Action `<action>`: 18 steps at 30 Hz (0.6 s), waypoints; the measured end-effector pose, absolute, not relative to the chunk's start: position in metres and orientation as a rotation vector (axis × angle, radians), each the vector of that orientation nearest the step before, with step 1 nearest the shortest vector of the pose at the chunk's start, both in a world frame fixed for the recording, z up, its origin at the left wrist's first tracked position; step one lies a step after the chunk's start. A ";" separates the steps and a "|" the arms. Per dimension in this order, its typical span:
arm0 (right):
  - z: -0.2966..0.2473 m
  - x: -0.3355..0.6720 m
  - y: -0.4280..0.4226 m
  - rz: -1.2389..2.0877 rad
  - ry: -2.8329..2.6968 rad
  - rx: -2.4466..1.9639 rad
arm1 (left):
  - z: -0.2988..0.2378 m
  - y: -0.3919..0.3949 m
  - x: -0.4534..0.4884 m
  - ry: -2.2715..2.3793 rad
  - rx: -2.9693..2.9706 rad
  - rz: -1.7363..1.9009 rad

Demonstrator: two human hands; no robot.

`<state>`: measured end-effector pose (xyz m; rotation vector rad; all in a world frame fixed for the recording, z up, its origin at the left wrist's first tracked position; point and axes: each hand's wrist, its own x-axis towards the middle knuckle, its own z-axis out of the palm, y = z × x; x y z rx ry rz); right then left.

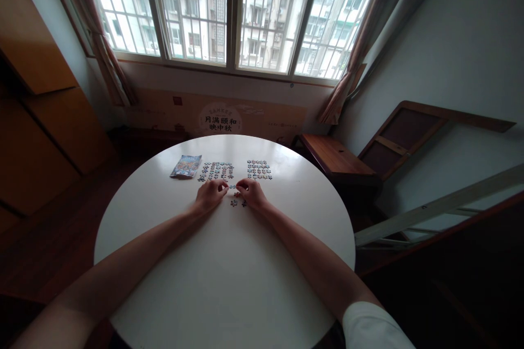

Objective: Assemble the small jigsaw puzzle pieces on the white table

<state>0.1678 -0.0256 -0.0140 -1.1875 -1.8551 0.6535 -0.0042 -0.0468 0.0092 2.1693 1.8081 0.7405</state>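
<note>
My left hand (211, 194) and my right hand (250, 193) face each other over the table, fingers closed in a pinch. Between their fingertips are small light-blue jigsaw puzzle pieces (232, 187), one side under each hand. Whether the pieces are joined is too small to tell. Just below, nearer me, lie a few loose pieces (234, 203), partly beside my right hand. Beyond my left hand sits a group of pieces set in rows (219, 170). Another block of rowed pieces (258, 169) lies beyond my right hand.
A colourful printed packet (186, 166) lies left of the pieces on the round white table (229, 278). A wooden bench (335, 154) stands behind the table at right. Beyond are a barred window and a printed cardboard panel (262, 114).
</note>
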 end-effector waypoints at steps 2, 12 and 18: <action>-0.016 0.168 -0.025 0.651 -1.861 -1.176 | 0.008 -0.046 -0.005 1.805 2.178 0.748; -0.015 0.168 -0.026 0.676 -1.880 -1.146 | 0.005 -0.044 -0.005 1.816 2.181 0.755; -0.017 0.169 -0.025 0.648 -1.895 -1.133 | 0.006 -0.045 -0.006 1.808 2.188 0.764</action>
